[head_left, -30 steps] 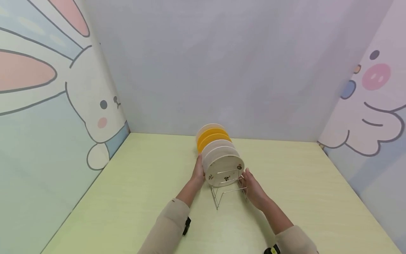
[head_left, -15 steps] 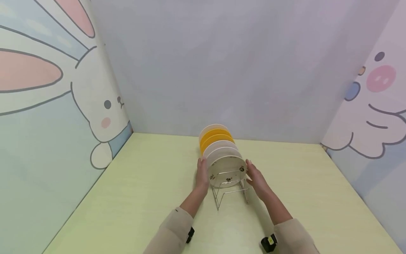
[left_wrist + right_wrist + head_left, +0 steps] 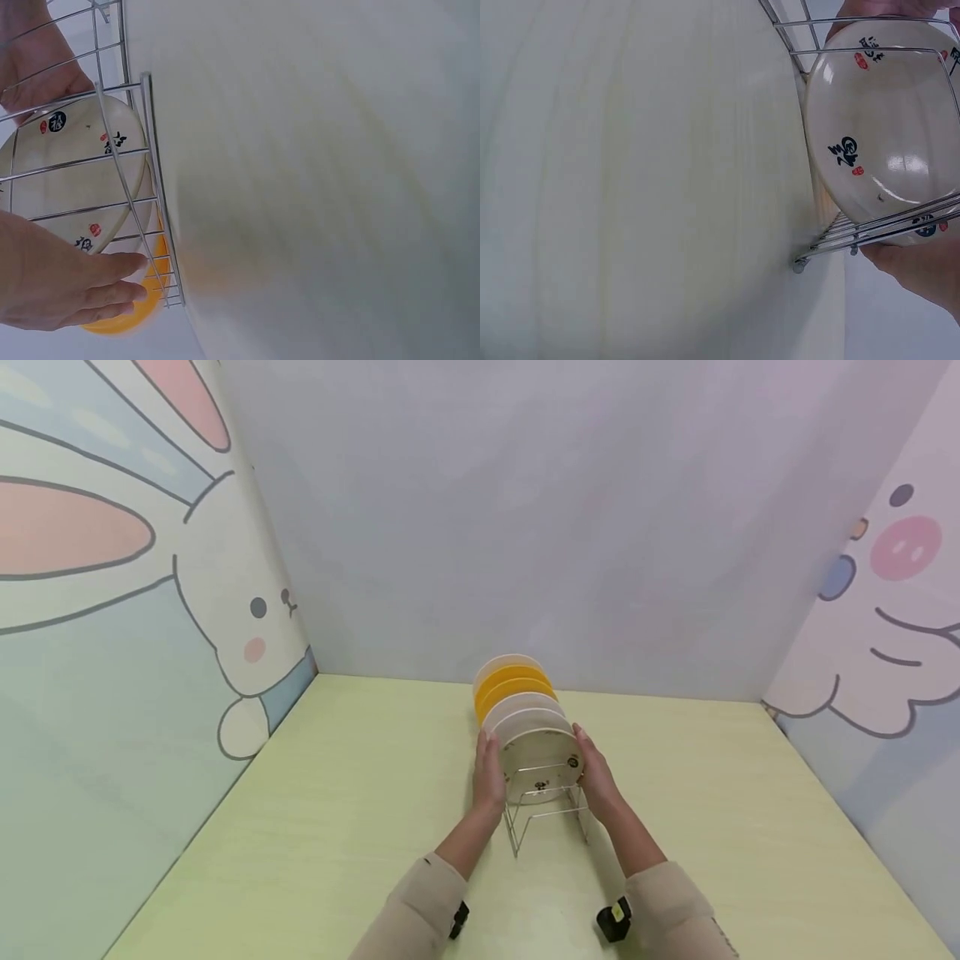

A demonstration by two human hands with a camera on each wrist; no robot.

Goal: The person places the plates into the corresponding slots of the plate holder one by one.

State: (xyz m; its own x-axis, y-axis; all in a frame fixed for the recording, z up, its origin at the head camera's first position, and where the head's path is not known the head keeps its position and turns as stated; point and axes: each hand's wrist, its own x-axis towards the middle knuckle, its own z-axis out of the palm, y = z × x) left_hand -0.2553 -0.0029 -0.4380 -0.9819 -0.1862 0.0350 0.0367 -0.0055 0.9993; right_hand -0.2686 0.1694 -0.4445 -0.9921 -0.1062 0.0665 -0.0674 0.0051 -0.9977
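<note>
A white plate (image 3: 543, 752) with dark characters and small red marks stands upright at the near end of a wire dish rack (image 3: 551, 812). My left hand (image 3: 489, 781) lies along its left edge, fingers extended. On the opposite edge is my right hand (image 3: 600, 781), its fingers pointing forward. In the left wrist view the left hand (image 3: 67, 285) shows nearly straight fingers beside the plate's rim. The right wrist view shows the patterned plate (image 3: 904, 112) behind the wires, with part of the right hand (image 3: 922, 274) at its lower edge.
Behind the front plate stand more white plates (image 3: 525, 720), then orange-yellow plates (image 3: 517, 687) and a pale one (image 3: 507, 660) at the back. The rack rests on a light wooden table (image 3: 360, 827). A pale wall (image 3: 525, 527) rises behind it.
Both hands have shifted along the plates toward the near one. The right hand has moved left onto its edge, and the left hand has moved right. The plates and rack keep their arrangement.
</note>
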